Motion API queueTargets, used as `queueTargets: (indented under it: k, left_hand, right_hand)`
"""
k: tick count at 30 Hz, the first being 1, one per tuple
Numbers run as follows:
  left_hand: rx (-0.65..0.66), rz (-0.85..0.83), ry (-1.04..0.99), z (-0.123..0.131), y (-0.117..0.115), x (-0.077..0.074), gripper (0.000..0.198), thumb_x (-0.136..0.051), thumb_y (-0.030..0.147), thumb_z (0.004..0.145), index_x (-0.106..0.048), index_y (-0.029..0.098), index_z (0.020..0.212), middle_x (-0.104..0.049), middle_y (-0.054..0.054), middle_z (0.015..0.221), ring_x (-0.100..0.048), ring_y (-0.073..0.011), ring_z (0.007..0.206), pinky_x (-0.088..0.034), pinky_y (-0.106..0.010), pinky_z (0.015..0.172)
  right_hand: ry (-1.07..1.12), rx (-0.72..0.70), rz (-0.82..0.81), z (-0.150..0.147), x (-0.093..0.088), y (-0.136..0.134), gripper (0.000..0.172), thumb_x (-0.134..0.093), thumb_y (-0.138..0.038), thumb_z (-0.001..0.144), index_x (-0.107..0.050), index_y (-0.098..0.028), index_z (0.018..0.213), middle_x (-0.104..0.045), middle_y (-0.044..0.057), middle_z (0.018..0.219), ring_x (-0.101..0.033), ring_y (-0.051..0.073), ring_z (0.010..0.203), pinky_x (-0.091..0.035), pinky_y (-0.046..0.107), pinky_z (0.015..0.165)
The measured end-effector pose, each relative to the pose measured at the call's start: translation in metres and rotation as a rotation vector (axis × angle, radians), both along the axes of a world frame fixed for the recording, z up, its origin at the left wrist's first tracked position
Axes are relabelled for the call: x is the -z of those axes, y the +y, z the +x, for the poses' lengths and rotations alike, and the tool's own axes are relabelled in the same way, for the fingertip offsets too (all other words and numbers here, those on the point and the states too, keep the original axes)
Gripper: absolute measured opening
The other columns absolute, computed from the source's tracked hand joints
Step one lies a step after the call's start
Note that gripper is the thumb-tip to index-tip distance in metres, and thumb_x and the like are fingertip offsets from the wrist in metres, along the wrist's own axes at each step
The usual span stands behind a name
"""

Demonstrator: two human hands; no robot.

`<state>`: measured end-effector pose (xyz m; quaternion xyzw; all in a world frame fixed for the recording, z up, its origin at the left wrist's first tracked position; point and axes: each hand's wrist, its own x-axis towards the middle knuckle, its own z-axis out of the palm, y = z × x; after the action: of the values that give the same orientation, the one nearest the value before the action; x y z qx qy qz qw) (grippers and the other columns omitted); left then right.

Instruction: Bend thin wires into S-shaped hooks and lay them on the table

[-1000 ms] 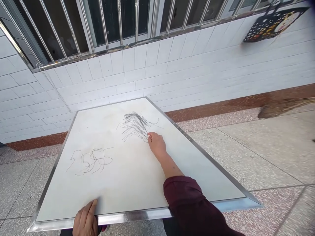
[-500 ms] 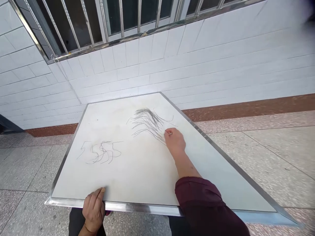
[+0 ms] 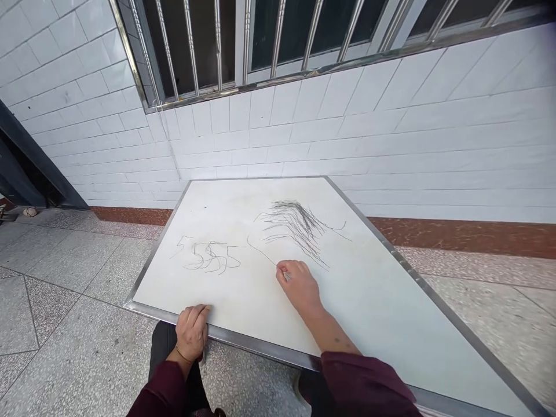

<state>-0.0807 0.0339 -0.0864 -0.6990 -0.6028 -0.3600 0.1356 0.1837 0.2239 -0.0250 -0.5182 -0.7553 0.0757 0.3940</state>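
A white board (image 3: 260,295) with a metal edge lies flat in front of me. My right hand (image 3: 299,285) is over its middle, thumb and fingertips pinched at the end of a thin, dark, hair-like strand (image 3: 261,251). Something small and pale shows at the fingers, too small to name. Just beyond lies a dense bunch of similar dark strands (image 3: 299,217). Several curved ones (image 3: 212,256), shaped like fives, lie toward the left. My left hand (image 3: 191,331) is closed over the near edge, thumb on top.
The board's far side is close to a white tiled wall (image 3: 269,139) below a barred window (image 3: 286,40). A dark doorway (image 3: 30,162) stands at the left. Speckled floor (image 3: 99,341) surrounds the board, and my legs are under its near edge.
My right hand has come nearer and leftward on the board, away from the bunch. A single curved strand now runs from its fingers. My left hand still grips the edge; the view has shifted.
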Motion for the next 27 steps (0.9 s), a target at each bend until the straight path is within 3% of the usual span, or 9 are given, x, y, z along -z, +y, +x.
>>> queueTargets:
  k: [4,7,8,9,11,13,16,21,27]
  left_hand:
    - [0.003,-0.004,-0.114,0.002,-0.001,-0.012,0.036,-0.043,0.01,0.089,-0.067,0.02,0.113,-0.07,-0.009,0.099,-0.064,-0.0208,0.087,-0.051,-0.036,0.079]
    - [-0.024,0.005,-0.297,0.016,-0.003,-0.032,0.035,-0.038,0.014,0.094,-0.064,0.017,0.117,-0.069,-0.011,0.1,-0.065,-0.0203,0.088,-0.053,-0.036,0.077]
    - [-0.033,0.0,-0.413,0.025,-0.003,-0.042,0.034,-0.037,0.018,0.096,-0.061,0.015,0.12,-0.069,-0.012,0.102,-0.066,-0.02,0.091,-0.053,-0.035,0.076]
    - [-0.016,-0.029,-0.661,0.035,-0.004,-0.053,0.032,-0.041,0.024,0.096,-0.061,0.016,0.121,-0.069,-0.012,0.105,-0.066,-0.0201,0.094,-0.053,-0.034,0.078]
    - [0.12,-0.161,-1.099,0.057,-0.006,-0.08,0.035,-0.055,0.037,0.091,-0.063,0.018,0.119,-0.069,-0.012,0.109,-0.066,-0.0218,0.1,-0.051,-0.036,0.087]
    - [0.26,-0.268,-1.35,0.077,-0.008,-0.108,0.048,-0.063,0.043,0.085,-0.06,0.019,0.126,-0.068,-0.013,0.114,-0.065,-0.0231,0.102,-0.049,-0.037,0.089]
    - [0.372,-0.314,-1.596,0.095,-0.015,-0.141,0.051,-0.067,0.047,0.081,-0.062,0.018,0.123,-0.069,-0.014,0.111,-0.066,-0.0227,0.097,-0.05,-0.037,0.086]
    - [0.362,-0.25,-1.603,0.097,-0.035,-0.163,0.04,-0.064,0.045,0.085,-0.068,0.015,0.112,-0.072,-0.011,0.096,-0.065,-0.0172,0.083,-0.048,-0.03,0.076]
    - [0.419,-0.323,-1.357,0.091,-0.059,-0.168,0.04,-0.054,0.046,0.09,-0.069,0.015,0.108,-0.073,-0.009,0.088,-0.065,-0.0179,0.077,-0.049,-0.03,0.074]
  right_hand:
    - [0.027,-0.008,0.071,-0.014,-0.01,-0.057,0.012,-0.043,-0.024,0.087,-0.054,-0.024,0.082,-0.06,0.005,0.077,-0.058,0.021,0.076,-0.05,0.035,0.066]
    - [0.108,-0.064,0.114,-0.016,-0.022,-0.098,0.009,-0.045,-0.023,0.087,-0.054,-0.023,0.084,-0.058,0.003,0.077,-0.058,0.019,0.069,-0.05,0.032,0.062]
    - [0.109,-0.073,0.134,-0.016,-0.026,-0.109,0.009,-0.046,-0.023,0.088,-0.054,-0.023,0.085,-0.058,0.003,0.076,-0.058,0.019,0.068,-0.05,0.032,0.061]
    - [0.102,-0.082,0.16,-0.015,-0.03,-0.119,0.009,-0.046,-0.022,0.088,-0.055,-0.024,0.085,-0.058,0.003,0.076,-0.058,0.019,0.068,-0.05,0.032,0.06]
    - [0.072,-0.115,0.21,-0.014,-0.039,-0.137,0.01,-0.047,-0.02,0.088,-0.056,-0.024,0.086,-0.058,0.002,0.075,-0.058,0.018,0.068,-0.049,0.031,0.061]
    - [0.029,-0.149,0.257,-0.014,-0.048,-0.152,0.012,-0.048,-0.017,0.088,-0.056,-0.025,0.086,-0.058,0.001,0.073,-0.057,0.019,0.069,-0.048,0.032,0.061]
    - [-0.053,-0.192,0.314,-0.017,-0.06,-0.171,0.014,-0.048,-0.015,0.089,-0.057,-0.025,0.084,-0.057,0.001,0.069,-0.056,0.02,0.068,-0.047,0.033,0.061]
    - [-0.126,-0.291,0.319,-0.021,-0.072,-0.198,0.016,-0.048,-0.016,0.09,-0.058,-0.026,0.084,-0.057,0.001,0.068,-0.057,0.021,0.066,-0.047,0.034,0.058]
    - [0.114,-0.435,0.213,-0.015,-0.097,-0.215,0.017,-0.048,-0.02,0.094,-0.057,-0.026,0.107,-0.062,0.007,0.092,-0.062,0.019,0.073,-0.054,0.033,0.059]
